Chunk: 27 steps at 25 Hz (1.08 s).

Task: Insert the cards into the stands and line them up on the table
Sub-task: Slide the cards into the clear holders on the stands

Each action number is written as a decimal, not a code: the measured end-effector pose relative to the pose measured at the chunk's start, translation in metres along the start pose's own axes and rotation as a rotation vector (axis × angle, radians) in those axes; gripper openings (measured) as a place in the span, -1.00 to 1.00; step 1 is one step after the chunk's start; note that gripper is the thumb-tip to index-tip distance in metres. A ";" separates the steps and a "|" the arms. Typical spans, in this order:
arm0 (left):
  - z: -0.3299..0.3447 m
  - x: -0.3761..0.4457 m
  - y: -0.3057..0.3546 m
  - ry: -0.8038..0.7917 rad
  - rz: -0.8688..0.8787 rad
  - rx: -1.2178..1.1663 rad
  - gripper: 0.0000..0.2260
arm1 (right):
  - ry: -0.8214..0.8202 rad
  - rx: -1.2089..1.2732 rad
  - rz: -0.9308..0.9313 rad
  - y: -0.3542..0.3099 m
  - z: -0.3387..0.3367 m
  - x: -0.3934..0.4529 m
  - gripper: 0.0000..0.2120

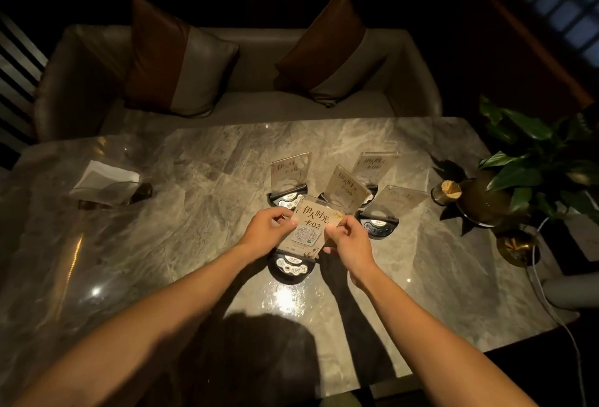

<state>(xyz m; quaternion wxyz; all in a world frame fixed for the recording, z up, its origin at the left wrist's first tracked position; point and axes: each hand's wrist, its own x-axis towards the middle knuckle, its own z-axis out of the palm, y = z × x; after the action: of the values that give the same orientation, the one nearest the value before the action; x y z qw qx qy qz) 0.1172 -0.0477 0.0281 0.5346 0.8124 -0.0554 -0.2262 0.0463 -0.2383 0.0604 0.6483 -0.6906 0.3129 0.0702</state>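
both hands pinch the "02" card over the nearest stand

the left hand (270, 228) grips the left edge of a beige printed card marked 02 with a qr code (309, 228), thumb and fingers closed on it; the right hand (348, 238) pinches the card's right edge the same way; the card stands tilted between the two hands, its lower edge down at the black round-fronted stand base with white buttons (291, 266) that sits just below the hands, towards the person (whether the card is fully seated in the slot cannot be told); beyond the left hand stands a clear acrylic stand with a card marked 10 (290, 168); just past the right hand's fingertips a tilted clear stand with a card marked 09 (346, 189) stands close behind the held card; further out is another clear stand with a card (375, 166), its number unclear; to the right of the right hand sits a fourth clear stand on a black base (385, 209); all rest on the grey marble table (194, 212); far left of the left hand lies a white folded napkin in a holder (103, 181); far right of the right hand is a green leafy plant in a gold pot (518, 179); across the table, a grey sofa with two brown-and-grey cushions (181, 60).
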 end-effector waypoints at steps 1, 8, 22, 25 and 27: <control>0.001 0.001 0.006 0.000 0.020 0.005 -0.88 | 0.021 -0.036 -0.037 -0.003 -0.003 0.002 -0.91; 0.012 -0.008 0.000 0.036 0.053 0.048 -0.94 | 0.056 -0.187 -0.165 0.005 -0.015 -0.001 -0.82; 0.014 -0.041 -0.009 -0.001 -0.087 -0.011 -0.91 | -0.054 -0.258 -0.145 0.024 -0.015 -0.014 -0.79; 0.008 -0.044 0.010 -0.030 -0.080 -0.039 -0.96 | -0.099 -0.287 -0.135 0.018 -0.021 -0.016 -0.87; 0.003 -0.045 0.030 -0.055 -0.040 -0.051 -0.83 | -0.108 -0.301 -0.138 0.011 -0.026 -0.019 -0.85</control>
<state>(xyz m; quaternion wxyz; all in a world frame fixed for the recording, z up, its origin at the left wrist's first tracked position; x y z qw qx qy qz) 0.0807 -0.0485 0.0676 0.5489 0.7928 -0.0481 -0.2605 0.0180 -0.2558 0.0647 0.5568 -0.7949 0.2155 0.1086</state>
